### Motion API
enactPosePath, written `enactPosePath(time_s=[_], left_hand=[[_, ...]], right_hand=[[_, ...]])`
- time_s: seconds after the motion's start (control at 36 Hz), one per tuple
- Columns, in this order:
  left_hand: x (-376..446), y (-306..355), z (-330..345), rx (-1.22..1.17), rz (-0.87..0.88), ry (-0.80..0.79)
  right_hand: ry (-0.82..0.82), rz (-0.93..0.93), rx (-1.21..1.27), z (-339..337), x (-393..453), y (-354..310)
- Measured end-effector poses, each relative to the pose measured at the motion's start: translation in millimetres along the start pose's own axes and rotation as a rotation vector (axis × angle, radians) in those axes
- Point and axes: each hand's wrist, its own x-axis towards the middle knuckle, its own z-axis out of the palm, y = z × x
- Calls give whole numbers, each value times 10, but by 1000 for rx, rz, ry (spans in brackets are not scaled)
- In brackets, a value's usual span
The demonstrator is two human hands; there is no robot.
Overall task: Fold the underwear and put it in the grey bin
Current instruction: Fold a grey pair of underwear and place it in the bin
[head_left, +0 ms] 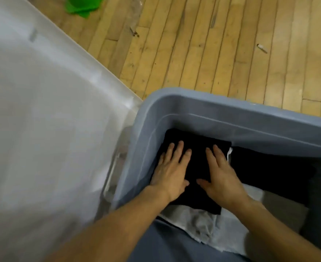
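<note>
Probably home: wood plank floor (212, 53), laundry bin (250, 118).

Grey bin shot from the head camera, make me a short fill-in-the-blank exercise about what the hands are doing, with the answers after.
1. Both hands, left hand and right hand, lie flat on folded underwear whose colour is ____.
2. The underwear lies inside the ____ bin.
3. The floor behind the bin is made of ____.
4. On the floor at top left lies a ____ coloured thing.

Missing words: black; grey; wood; green
</note>
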Motion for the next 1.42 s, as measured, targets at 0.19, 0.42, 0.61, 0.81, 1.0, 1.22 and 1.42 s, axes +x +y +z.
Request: enactPosePath(time_s=[0.19, 0.42, 0.61, 0.81, 1.0, 1.22, 1.42], left_hand=[[-1485, 161, -1740, -95, 51, 520], [-3381, -735, -3448, -107, -320, 898], [-4625, -2044, -3187, -192, -755, 792], [-4757, -3129, -2626, -271, -748, 830], [-4826, -3707, -2581, -335, -531, 970], [-5525, -3749, -3566, -509, -621, 809], [-6856, -3224, -4916, -783, -587, 1279]], right_hand=[[231, -353, 30, -1636, -767, -1522], [276, -660, 68, -2812, -1015, -3998], [113, -822, -46, -2204, -1120, -5519], [-103, -752, -146, -1133, -874, -6159], [-43, -644, -202, -596, -541, -6715], [252, -932, -328, -1305, -720, -7483], [94, -967, -80, -2776, -1585, -8742]])
